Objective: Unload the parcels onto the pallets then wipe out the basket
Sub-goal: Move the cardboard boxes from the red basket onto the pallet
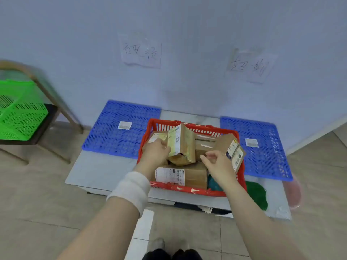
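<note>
A red basket (187, 189) stands on a low grey platform (90, 169) and holds several cardboard parcels. My left hand (155, 154) grips a tall brown parcel (185, 145), upright above the others. My right hand (218, 165) has its fingers curled beside a tilted parcel (225, 145) at the basket's right rim; whether it holds that parcel is hidden. A wide labelled parcel (195, 174) lies flat at the basket's front. A blue pallet (112, 136) lies to the left of the basket and a second blue pallet (268, 162) to its right, each bearing only a white label.
A green cloth (257, 194) lies on the platform right of the basket, by a pink bin (294, 192). At the left a green basket (20, 113) sits on a stool. Two handwritten paper signs (141, 51) hang on the wall above the pallets.
</note>
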Demonstrator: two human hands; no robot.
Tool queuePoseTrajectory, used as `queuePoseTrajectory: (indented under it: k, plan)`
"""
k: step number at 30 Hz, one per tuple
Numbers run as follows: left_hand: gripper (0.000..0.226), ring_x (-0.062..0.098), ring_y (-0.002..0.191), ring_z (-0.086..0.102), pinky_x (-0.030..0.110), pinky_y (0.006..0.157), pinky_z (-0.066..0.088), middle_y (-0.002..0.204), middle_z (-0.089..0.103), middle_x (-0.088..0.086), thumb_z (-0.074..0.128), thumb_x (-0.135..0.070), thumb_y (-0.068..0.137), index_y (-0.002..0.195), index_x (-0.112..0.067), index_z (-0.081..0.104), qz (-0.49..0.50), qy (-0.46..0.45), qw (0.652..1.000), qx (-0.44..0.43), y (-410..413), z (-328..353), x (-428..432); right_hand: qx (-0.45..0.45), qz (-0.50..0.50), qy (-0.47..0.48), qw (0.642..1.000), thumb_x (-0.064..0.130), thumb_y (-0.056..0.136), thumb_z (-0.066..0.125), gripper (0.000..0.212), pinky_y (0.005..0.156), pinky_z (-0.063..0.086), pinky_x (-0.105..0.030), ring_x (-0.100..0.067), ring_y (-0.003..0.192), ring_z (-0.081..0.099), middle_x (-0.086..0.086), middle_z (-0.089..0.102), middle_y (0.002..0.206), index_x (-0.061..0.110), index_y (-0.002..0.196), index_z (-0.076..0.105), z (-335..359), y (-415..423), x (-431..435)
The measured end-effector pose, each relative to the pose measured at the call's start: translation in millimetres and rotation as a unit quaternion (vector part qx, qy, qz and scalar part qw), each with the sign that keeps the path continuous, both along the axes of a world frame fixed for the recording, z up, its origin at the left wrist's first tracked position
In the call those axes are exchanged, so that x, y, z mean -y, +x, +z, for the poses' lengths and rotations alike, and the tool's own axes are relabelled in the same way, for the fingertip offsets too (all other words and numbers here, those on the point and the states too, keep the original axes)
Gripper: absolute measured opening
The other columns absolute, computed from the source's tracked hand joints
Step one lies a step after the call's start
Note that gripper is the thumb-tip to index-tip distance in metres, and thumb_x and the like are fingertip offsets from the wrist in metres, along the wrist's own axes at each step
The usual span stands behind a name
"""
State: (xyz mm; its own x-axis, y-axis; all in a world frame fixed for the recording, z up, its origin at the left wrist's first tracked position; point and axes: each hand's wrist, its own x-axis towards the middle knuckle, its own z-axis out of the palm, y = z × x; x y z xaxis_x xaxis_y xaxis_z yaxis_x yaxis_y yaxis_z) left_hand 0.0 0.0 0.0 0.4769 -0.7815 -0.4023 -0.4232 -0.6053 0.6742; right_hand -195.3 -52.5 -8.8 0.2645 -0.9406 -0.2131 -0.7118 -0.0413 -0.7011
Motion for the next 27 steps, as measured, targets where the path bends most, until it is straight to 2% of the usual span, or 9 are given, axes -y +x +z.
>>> queuePoseTrajectory:
  k: [2, 5, 7, 9, 13, 18, 20, 24, 27]
  plan:
    - [0.030, 0.029, 0.111, 0.054, 0.028, 0.087, 0.041, 0.121, 0.060, 0.016, 0.051, -0.018, 0.089, 0.117, -0.006, 0.054, 0.030, 0.000, 0.998, -0.055, 5, -22, 6, -0.008, -0.018, 0.043, 0.999, 0.043, 0.084, 0.059, 0.037, 0.084, 0.045, -0.029, -0.011, 0.095, 0.055, -0.001, 0.061, 0.112, 0.018, 0.110, 0.058, -16, 9, 10]
    - [0.033, 0.028, 0.115, 0.052, 0.026, 0.085, 0.036, 0.123, 0.058, 0.015, 0.051, -0.021, 0.091, 0.117, -0.002, 0.054, 0.075, 0.048, 0.990, -0.107, 6, -57, 9, -0.009, -0.016, 0.089, 0.996, 0.049, 0.082, 0.059, 0.051, 0.088, 0.044, -0.031, -0.015, 0.105, 0.054, -0.003, 0.055, 0.121, 0.016, 0.121, 0.052, -41, 21, 19]
    - [0.030, 0.031, 0.113, 0.054, 0.031, 0.093, 0.040, 0.120, 0.060, 0.016, 0.049, -0.023, 0.092, 0.112, -0.001, 0.057, 0.117, 0.042, 0.980, -0.157, 3, -73, 15, 0.007, -0.025, 0.119, 0.993, 0.054, 0.079, 0.059, 0.063, 0.092, 0.044, -0.034, -0.018, 0.111, 0.051, -0.005, 0.047, 0.128, 0.018, 0.129, 0.045, -52, 31, 29]
    - [0.033, 0.032, 0.112, 0.055, 0.041, 0.101, 0.041, 0.117, 0.061, 0.017, 0.047, -0.028, 0.093, 0.110, -0.003, 0.058, 0.162, 0.032, 0.967, -0.197, -2, -84, 21, 0.029, -0.037, 0.146, 0.988, 0.056, 0.077, 0.060, 0.071, 0.096, 0.044, -0.038, -0.021, 0.117, 0.048, -0.006, 0.040, 0.134, 0.022, 0.135, 0.037, -60, 41, 35]
    - [0.040, 0.026, 0.101, 0.061, 0.043, 0.098, 0.044, 0.109, 0.066, 0.013, 0.046, -0.040, 0.092, 0.112, -0.008, 0.060, 0.228, 0.019, 0.944, -0.238, -12, -104, 29, 0.056, -0.043, 0.176, 0.982, 0.060, 0.073, 0.061, 0.079, 0.090, 0.034, -0.029, -0.019, 0.125, 0.040, -0.003, 0.027, 0.142, 0.035, 0.139, 0.026, -74, 56, 34]
    - [0.039, 0.018, 0.095, 0.060, 0.033, 0.090, 0.046, 0.104, 0.064, 0.007, 0.048, -0.038, 0.091, 0.111, -0.006, 0.057, 0.281, 0.011, 0.913, -0.295, -21, -111, 34, 0.068, -0.054, 0.206, 0.975, 0.059, 0.072, 0.064, 0.083, 0.087, 0.030, -0.025, -0.018, 0.125, 0.039, -0.003, 0.026, 0.141, 0.038, 0.140, 0.022, -80, 67, 36]
    - [0.035, 0.018, 0.100, 0.060, 0.029, 0.087, 0.046, 0.104, 0.063, 0.004, 0.048, -0.036, 0.092, 0.109, -0.006, 0.056, 0.282, 0.010, 0.908, -0.308, -24, -112, 35, 0.072, -0.054, 0.207, 0.974, 0.056, 0.073, 0.065, 0.082, 0.087, 0.030, -0.025, -0.018, 0.123, 0.039, -0.003, 0.027, 0.139, 0.039, 0.140, 0.021, -79, 69, 36]
    - [0.044, 0.023, 0.105, 0.060, 0.043, 0.098, 0.046, 0.112, 0.063, 0.012, 0.053, -0.038, 0.088, 0.109, 0.001, 0.054, 0.303, -0.005, 0.905, -0.299, -26, -108, 33, 0.115, -0.089, 0.222, 0.964, 0.048, 0.076, 0.065, 0.071, 0.087, 0.032, -0.024, -0.009, 0.108, 0.041, -0.001, 0.033, 0.137, 0.041, 0.137, 0.029, -73, 65, 38]
    - [0.031, 0.024, 0.104, 0.061, 0.045, 0.097, 0.046, 0.111, 0.063, 0.013, 0.059, -0.036, 0.085, 0.094, -0.007, 0.050, 0.300, -0.040, 0.898, -0.320, -29, -98, 30, 0.174, -0.128, 0.232, 0.948, 0.043, 0.077, 0.065, 0.062, 0.086, 0.036, -0.025, -0.004, 0.106, 0.039, 0.004, 0.038, 0.138, 0.043, 0.132, 0.036, -65, 58, 38]
